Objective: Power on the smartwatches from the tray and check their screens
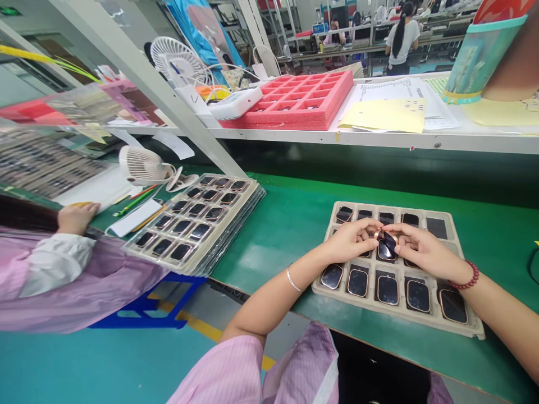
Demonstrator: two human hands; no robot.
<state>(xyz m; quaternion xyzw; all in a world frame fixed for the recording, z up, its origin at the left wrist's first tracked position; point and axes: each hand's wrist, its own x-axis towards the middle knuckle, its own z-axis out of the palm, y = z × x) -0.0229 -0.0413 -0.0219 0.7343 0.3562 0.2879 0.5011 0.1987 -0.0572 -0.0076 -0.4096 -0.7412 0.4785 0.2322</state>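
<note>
My left hand (352, 240) and my right hand (427, 251) meet above the middle of a beige compartment tray (475, 325). Between their fingertips is a smartwatch case (390, 241) with dark glass and a copper-coloured rim, held tilted. Both hands pinch at it; whether a second part is between the left fingers I cannot make out. Under and around the hands the tray holds several similar watch cases (387, 289) in its pockets. A dark flat pad (437, 228) shows in the far right pocket. The wrists hide part of the middle row.
Left on the green bench (290, 224) stands a stack of trays (236, 224) with more watch cases. A co-worker's hand (78, 217) rests beyond it, near a small fan (141, 165). The shelf (379, 139) above carries a pink foam tray (295, 116), papers and a teal cup (480, 62).
</note>
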